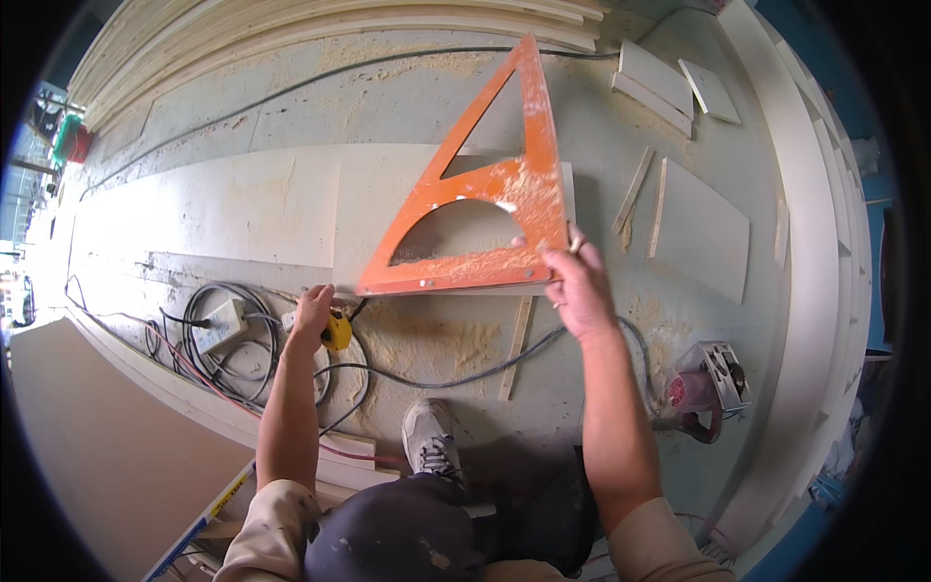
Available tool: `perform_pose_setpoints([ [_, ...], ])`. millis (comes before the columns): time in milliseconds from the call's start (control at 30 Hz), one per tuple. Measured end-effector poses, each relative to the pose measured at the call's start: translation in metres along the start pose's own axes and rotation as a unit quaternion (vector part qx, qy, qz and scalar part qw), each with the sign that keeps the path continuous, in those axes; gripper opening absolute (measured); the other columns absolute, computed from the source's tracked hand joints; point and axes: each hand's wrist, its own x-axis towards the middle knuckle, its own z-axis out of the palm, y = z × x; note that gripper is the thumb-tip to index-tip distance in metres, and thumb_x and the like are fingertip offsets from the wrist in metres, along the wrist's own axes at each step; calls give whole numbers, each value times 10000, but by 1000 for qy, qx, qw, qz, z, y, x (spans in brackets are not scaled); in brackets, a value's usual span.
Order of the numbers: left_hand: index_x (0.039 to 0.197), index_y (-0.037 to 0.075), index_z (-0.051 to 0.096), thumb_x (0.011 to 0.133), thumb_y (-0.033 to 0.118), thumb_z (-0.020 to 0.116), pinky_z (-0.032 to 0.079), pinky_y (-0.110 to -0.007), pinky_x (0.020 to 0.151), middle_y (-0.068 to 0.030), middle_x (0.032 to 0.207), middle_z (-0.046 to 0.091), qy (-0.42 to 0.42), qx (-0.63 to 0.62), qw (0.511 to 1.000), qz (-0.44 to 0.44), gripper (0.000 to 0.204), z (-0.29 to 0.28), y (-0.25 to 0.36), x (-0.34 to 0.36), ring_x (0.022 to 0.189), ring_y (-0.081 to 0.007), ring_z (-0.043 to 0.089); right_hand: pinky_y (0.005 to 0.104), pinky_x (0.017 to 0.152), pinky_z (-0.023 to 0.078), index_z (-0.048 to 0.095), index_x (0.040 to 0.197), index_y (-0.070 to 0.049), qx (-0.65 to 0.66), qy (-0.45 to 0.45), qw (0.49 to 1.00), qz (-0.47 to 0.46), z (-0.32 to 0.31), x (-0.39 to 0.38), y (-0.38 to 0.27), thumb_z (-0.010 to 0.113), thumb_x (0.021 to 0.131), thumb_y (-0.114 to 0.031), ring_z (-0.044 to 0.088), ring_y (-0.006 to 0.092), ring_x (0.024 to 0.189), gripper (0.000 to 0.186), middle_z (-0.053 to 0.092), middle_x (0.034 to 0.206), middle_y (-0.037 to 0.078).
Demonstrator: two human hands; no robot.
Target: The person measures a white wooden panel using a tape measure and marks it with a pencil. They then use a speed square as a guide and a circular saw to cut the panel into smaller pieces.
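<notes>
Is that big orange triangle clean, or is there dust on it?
Dusty: pale sawdust lies on the orange triangle, heaviest toward the corner by the right hand, while its left edge shows mostly bare orange.

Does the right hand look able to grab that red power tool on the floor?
Probably not just now: the right hand is gripping the orange triangle. Otherwise, nothing seems to cover the red power tool, though reaching it may take some bending.

Right fingers (589,256) partly hidden behind orange set square (493,178); long boards (388,21) cut off above.
</notes>
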Motion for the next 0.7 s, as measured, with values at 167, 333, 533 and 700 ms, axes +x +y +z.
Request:
perform_pose_setpoints([
  [167, 1182, 7, 609, 964, 310, 555, 463, -304, 626, -103, 915, 698, -7, -9, 1000, 6, 377, 1, -3, -5, 700, -158, 573, 138, 408, 246, 570, 1245, -48, 9, 26, 996, -83, -3, -14, -69, 530, 923, -181, 320, -19, 519, 351, 685, 1029, 77],
  [333, 1128, -17, 627, 964, 302, 551, 463, -309, 718, -113, 931, 701, -37, -31, 999, -12, 367, 9, 2, -8, 801, -154, 583, 175, 492, 375, 577, 1262, -4, -215, 89, 952, -198, -13, -35, -90, 577, 906, -259, 514, 39, 638, 438, 656, 966, 50],
  [533, 1108, 16, 616, 986, 288, 509, 477, -314, 690, -92, 927, 702, -62, -59, 996, -13, 317, 15, 3, -8, 792, -148, 591, 362, 737, 533, 565, 1227, 0, -478, 81, 847, -216, -15, -37, -36, 768, 748, -252, 644, 231, 875, 578, 657, 1012, 138],
  [700, 1128, 25, 605, 1015, 283, 463, 507, -316, 647, -108, 908, 704, -58, -140, 988, -22, 315, 13, -2, -9, 767, -173, 640, 279, 656, 484, 640, 1055, 17, -382, 170, 876, -241, -23, -30, -53, 618, 852, -139, 604, 133, 719, 257, 658, 802, 78],
])
